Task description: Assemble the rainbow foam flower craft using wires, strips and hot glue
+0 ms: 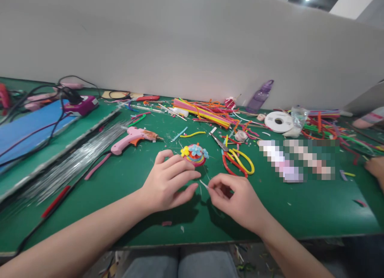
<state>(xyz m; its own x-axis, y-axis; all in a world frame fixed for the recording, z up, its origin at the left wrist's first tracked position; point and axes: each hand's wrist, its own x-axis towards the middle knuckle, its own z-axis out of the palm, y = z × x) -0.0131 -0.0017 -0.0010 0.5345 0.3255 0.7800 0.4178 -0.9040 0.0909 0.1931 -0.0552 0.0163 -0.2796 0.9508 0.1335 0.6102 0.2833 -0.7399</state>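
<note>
My left hand (169, 182) hovers over the green table with its fingers loosely spread, the fingertips close to a small round craft piece (195, 154) made of coiled red and orange strips with blue and yellow flowers on top. My right hand (237, 200) is closed in a pinch on a thin white strip (204, 185), whose end points toward the left hand's fingertips. Both hands are near the table's front edge.
A pink glue gun (132, 139) lies to the left, scissors with yellow and red handles (237, 160) to the right. Several colored strips (204, 112), a white tape roll (279, 121) and a purple bottle (260, 96) lie behind. Silver wires (72, 162) lie left. Another person's hand (375, 166) is at far right.
</note>
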